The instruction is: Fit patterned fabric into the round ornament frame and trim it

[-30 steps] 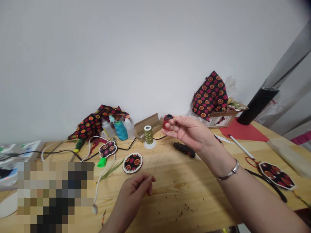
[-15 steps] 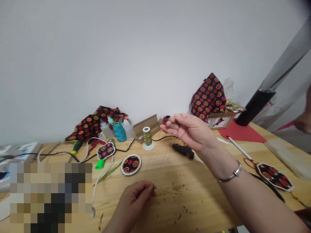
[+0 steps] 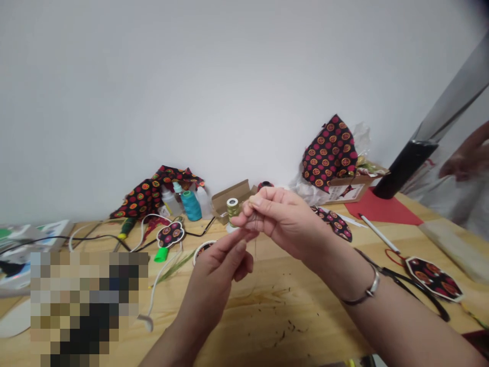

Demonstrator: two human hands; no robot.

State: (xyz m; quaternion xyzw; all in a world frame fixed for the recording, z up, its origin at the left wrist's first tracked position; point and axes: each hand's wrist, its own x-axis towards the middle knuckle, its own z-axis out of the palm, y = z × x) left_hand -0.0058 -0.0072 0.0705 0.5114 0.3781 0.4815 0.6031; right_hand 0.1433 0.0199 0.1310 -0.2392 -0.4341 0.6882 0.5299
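Fingertips of the right hand (image 3: 286, 216), at the centre of the frame, are pinched together on what looks like a fine strand (image 3: 252, 220); the left hand (image 3: 217, 275), lower down with bent fingers, reaches up to them, and whether it grips anything I cannot tell. Doing this well probably calls for a light, steady pinch, just enough tension to stop curling, and the left fingers close by as a guide. The strand looks hair-thin, its colour hard to judge; behind stands an olive-green spool (image 3: 233, 208), partly hidden.
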